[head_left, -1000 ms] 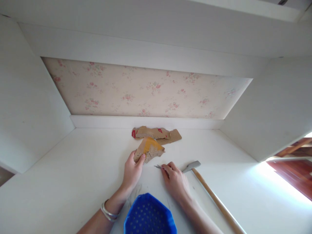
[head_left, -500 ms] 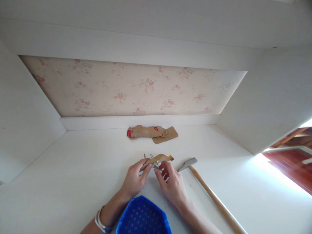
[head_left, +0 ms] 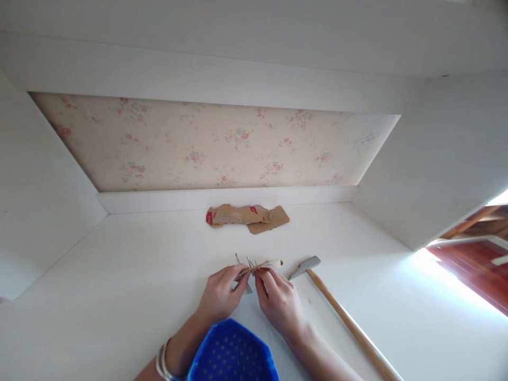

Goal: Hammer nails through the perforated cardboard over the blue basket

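Observation:
My left hand (head_left: 223, 290) pinches the left end of a small torn piece of cardboard (head_left: 270, 264), seen almost edge-on. Several thin metal nails (head_left: 249, 261) stick through it, some pointing away and one down between my hands. My right hand (head_left: 281, 297) is closed at the cardboard's right part, thumb and fingers together near a nail; whether a nail is also between them is hidden. A hammer (head_left: 341, 312) with a grey head and wooden handle lies just right of my right hand.
Below my hands stands a blue many-sided container (head_left: 234, 352) with a dotted inside. Torn brown cardboard strips (head_left: 242, 214) lie at the back of the white surface (head_left: 159, 254). White panels (head_left: 428, 159) enclose the sides and top, with floral wallpaper (head_left: 222, 143) behind.
The cardboard has tilted from showing its face to nearly edge-on. My right hand's fingers have closed in on it, and both hands are slightly lower.

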A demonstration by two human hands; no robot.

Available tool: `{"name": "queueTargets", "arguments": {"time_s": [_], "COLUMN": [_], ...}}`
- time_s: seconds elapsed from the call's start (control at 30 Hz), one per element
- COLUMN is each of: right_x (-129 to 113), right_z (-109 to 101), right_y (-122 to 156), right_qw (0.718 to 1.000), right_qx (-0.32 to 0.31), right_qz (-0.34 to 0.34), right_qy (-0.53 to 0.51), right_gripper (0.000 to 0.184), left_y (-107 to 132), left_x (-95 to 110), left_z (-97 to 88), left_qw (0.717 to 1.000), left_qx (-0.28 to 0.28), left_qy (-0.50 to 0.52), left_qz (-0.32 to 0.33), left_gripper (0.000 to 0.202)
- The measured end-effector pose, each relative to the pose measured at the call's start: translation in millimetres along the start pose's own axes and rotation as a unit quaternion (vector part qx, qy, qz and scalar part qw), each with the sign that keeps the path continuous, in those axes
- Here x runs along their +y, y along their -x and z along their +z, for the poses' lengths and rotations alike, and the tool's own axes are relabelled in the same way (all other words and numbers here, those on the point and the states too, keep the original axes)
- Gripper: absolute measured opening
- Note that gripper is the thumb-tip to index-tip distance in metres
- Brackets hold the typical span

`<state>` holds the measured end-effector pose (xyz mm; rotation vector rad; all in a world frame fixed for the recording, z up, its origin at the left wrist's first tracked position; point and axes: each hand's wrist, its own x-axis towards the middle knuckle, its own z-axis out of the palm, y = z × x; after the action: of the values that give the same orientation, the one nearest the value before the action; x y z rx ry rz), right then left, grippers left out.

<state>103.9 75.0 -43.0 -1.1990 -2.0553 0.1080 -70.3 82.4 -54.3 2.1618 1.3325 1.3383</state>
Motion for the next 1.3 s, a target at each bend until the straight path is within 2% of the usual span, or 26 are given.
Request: {"name": "queueTargets", "arguments": {"time_s": [0.1, 0.17, 0.27, 0.37, 0.47, 0.73, 0.9, 1.03, 1.2, 1.3], "right_x": [-3, -4, -2, 4, 8, 7, 7, -2, -16, -22], "right_z": [0, -1, -4, -5, -2, 8, 7, 3, -1, 0], "right_y": [2, 3, 3, 3, 3, 1, 0, -2, -17, -34], "right_qw": [1.0, 1.0, 1.0, 1.0, 1.0, 0.996, 0.994, 0.993, 0.983, 0.969], "right_qx": [-0.001, 0.002, 0.009, 0.003, -0.026, -0.079, -0.098, -0.109, -0.171, -0.217], "right_qz": [-0.017, -0.022, -0.012, 0.007, -0.001, -0.012, -0.006, -0.008, -0.052, -0.105], "right_qy": [0.007, 0.005, 0.003, 0.011, 0.018, 0.037, 0.04, 0.044, 0.049, 0.05], "right_gripper": [0.027, 0.025, 0.023, 0.024, 0.023, 0.02, 0.018, 0.021, 0.018, 0.018], "left_y": [0, -2, -8, -16, -21, -21, -20, -21, -24, -25], "left_x": [1, 2, 1, -6, -13, -14, -14, -15, -22, -26], "left_z": [0.6, -0.9, -6.7, -13.9, -17.4, -12.4, -11.7, -10.5, -8.4, -7.8], "left_qw": [0.999, 0.996, 0.981, 0.942, 0.912, 0.909, 0.91, 0.898, 0.874, 0.862], "left_qx": [0.033, 0.061, 0.122, 0.184, 0.206, 0.184, 0.172, 0.182, 0.215, 0.235], "left_qy": [-0.026, -0.041, -0.042, 0.039, 0.107, 0.152, 0.163, 0.194, 0.242, 0.262], "left_qz": [-0.009, -0.044, -0.147, -0.277, -0.337, -0.342, -0.339, -0.351, -0.362, -0.365], "left_gripper": [0.015, 0.015, 0.02, 0.03, 0.036, 0.041, 0.035, 0.032, 0.029, 0.028]}}
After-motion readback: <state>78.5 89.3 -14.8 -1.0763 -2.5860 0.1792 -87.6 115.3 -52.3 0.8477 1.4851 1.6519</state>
